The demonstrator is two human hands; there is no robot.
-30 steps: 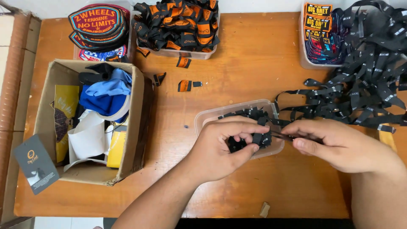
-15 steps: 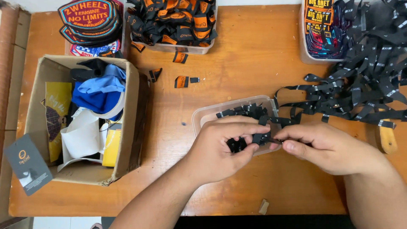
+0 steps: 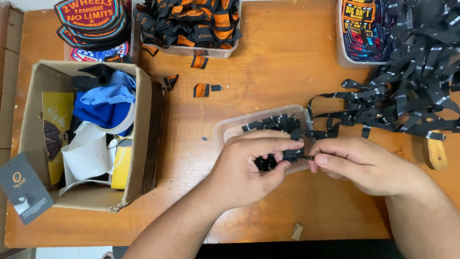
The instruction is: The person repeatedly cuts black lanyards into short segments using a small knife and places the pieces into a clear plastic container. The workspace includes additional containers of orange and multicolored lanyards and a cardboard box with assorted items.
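We note both hands closed in pinches on one small black woven label piece (image 3: 292,155): the left hand (image 3: 249,165) holds it between thumb and curled fingers, the right hand (image 3: 357,163) nips its other end with thumb and forefinger. The piece sits just over the near edge of a shallow clear plastic tray (image 3: 230,132), which holds a small heap of similar black cut pieces.

We judge the step in hand to be separating or folding a single label off the long black printed ribbon tangle (image 3: 407,96), which trails from the right of the table to the tray. The next move, in our judgement, calls for a steady pinch from both hands and a short drop into the tray.

Further out, two loose orange-and-black labels (image 3: 206,89) lie on the brown wooden table (image 3: 287,57). To the left stands an open cardboard box (image 3: 143,144) with blue cloth and paper. At the far edge we record a clear tub of orange-and-black labels (image 3: 191,24), a stack of round embroidered patches (image 3: 91,21) and a tub of rectangular patches (image 3: 362,29).
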